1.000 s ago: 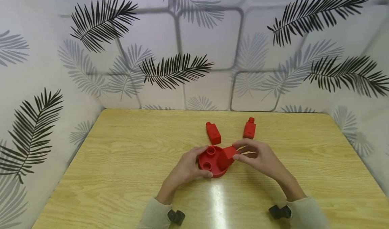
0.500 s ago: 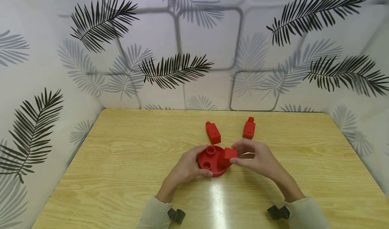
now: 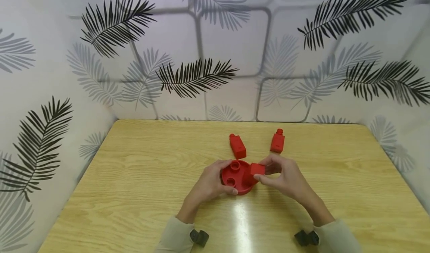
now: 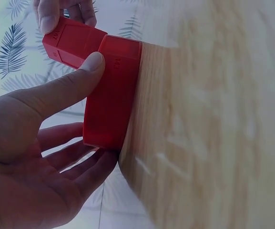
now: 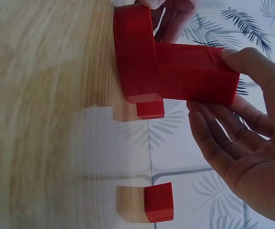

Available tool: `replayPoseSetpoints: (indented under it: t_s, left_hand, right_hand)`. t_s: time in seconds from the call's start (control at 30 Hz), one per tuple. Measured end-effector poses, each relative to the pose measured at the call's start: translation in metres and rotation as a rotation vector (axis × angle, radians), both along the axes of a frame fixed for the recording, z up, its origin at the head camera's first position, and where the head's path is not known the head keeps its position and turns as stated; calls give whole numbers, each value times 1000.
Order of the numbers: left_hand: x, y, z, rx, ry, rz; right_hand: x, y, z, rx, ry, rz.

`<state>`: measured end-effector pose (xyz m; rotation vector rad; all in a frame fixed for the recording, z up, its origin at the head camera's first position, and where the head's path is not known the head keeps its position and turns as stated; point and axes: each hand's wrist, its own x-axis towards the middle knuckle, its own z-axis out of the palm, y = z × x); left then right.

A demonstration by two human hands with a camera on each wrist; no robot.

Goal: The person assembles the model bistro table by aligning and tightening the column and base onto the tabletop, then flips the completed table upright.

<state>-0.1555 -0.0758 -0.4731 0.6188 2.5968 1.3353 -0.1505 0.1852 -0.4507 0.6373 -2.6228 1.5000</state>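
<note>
A red round tray (image 3: 239, 174) with raised ring sockets sits on the table. My left hand (image 3: 211, 180) grips its left side, with the thumb (image 4: 93, 62) against the outer wall in the left wrist view. At the tray's right side a red square bottle (image 3: 257, 169) stands upside down, its flat base upward and its neck end hidden inside the tray. My right hand (image 3: 287, 176) holds this bottle near its base between thumb and fingers. Two similar red bottles lie farther back, one (image 3: 238, 147) just behind the tray and another (image 3: 277, 141) behind my right hand.
The wood-grain table (image 3: 151, 163) extends to both sides of the hands. A pale wall (image 3: 231, 96) with a leaf pattern rises at its back edge. Dark wrist devices (image 3: 199, 238) sit on both sleeves.
The bottle in my right hand has turned slightly and stands a bit more upright in the tray. My left hand keeps its grip; the view has shifted a little.
</note>
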Motion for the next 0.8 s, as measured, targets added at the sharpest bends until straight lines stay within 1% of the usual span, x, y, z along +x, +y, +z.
replayPoseSetpoints:
  t_s: [0.23, 0.43, 0.6, 0.8]
  left_hand:
    - [1, 3, 0, -4, 8, 4]
    - [1, 3, -1, -3, -7, 11]
    - [1, 1, 0, 5, -21, 13]
    - [1, 1, -1, 18, -29, 12]
  right_hand:
    - [4, 0, -2, 33, 47, -33]
    - [2, -1, -1, 58, 72, -39]
    - [-1, -1, -3, 33, 49, -21]
    - [-2, 2, -4, -7, 5, 24]
